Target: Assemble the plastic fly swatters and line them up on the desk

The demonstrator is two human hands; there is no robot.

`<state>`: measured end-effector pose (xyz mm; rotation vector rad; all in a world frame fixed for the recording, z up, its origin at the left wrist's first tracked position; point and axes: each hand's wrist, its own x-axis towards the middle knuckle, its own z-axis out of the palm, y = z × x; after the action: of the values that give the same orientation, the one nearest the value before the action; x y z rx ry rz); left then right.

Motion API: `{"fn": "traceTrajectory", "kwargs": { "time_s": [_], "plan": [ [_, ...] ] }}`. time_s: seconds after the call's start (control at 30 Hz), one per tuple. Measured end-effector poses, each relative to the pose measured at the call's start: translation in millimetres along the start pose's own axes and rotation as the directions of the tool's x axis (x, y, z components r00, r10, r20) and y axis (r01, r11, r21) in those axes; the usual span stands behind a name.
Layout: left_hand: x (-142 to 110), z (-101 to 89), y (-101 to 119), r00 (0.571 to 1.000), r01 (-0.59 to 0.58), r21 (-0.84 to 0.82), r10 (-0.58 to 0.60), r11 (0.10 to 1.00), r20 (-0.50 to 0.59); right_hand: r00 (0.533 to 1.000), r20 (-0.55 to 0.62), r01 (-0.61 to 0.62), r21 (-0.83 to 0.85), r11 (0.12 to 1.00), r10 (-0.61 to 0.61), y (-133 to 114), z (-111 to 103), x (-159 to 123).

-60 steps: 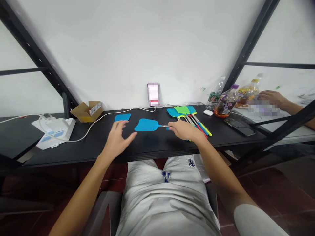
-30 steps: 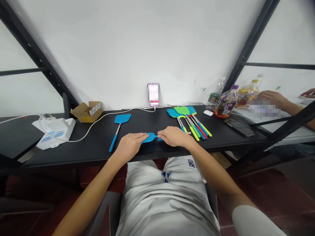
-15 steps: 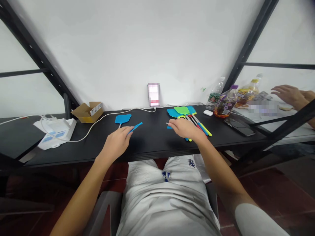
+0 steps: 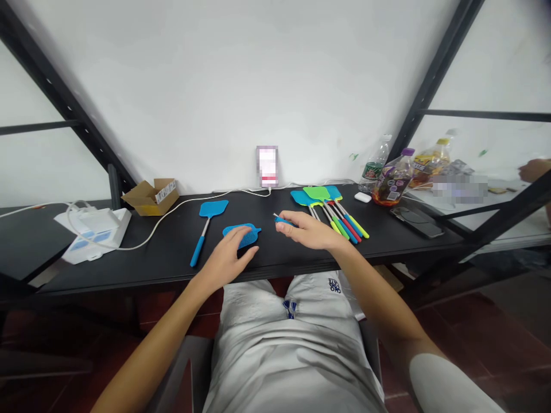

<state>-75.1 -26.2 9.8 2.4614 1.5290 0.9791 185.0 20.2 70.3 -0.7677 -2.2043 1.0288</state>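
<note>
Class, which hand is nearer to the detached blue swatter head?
Left. The left hand is at the detached blue swatter head, its fingers over it; the right hand is apart, off to the right, holding a blue handle.

Black rectangular tabletop (image 4: pixel 155 261) holding a long-handled blue flyswatter (image 4: pixel 207 228), a pile of multicoloured flyswatters (image 4: pixel 336 215) and (far left) an open brown cardboard box (image 4: pixel 151 198).

At centre-right of the frame, the swatters (image 4: pixel 317 194) lie left of the bottles (image 4: pixel 391 179). The box (image 4: pixel 152 197) sits at centre-left, right of the power strip (image 4: pixel 97 232).
</note>
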Motion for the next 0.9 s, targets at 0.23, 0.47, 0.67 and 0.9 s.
{"fn": "traceTrajectory", "kwargs": {
  "time_s": [0.23,0.47,0.67,0.9],
  "plan": [
    [-10.1,13.9,52.9,0.98,0.029,-0.447,0.064,0.894,0.19,0.991,0.112,0.002,0.55,0.835,-0.076,-8.2,36.4,4.5],
    [-11.0,30.3,46.8,0.962,0.254,-0.726,-0.093,0.639,0.256,0.996,0.063,0.009,0.62,0.785,-0.062,-15.0,57.3,5.3],
    [-5.8,26.4,42.0,0.951,0.304,-0.762,-0.135,0.572,0.278,0.998,0.011,0.051,0.429,0.902,-0.062,-8.5,53.2,8.9],
    [-0.3,28.0,32.4,0.915,0.28,-0.934,-0.357,0.221,0.19,0.996,0.014,-0.088,-0.041,0.995,0.089,7.6,20.7,9.0]
  ]
}}
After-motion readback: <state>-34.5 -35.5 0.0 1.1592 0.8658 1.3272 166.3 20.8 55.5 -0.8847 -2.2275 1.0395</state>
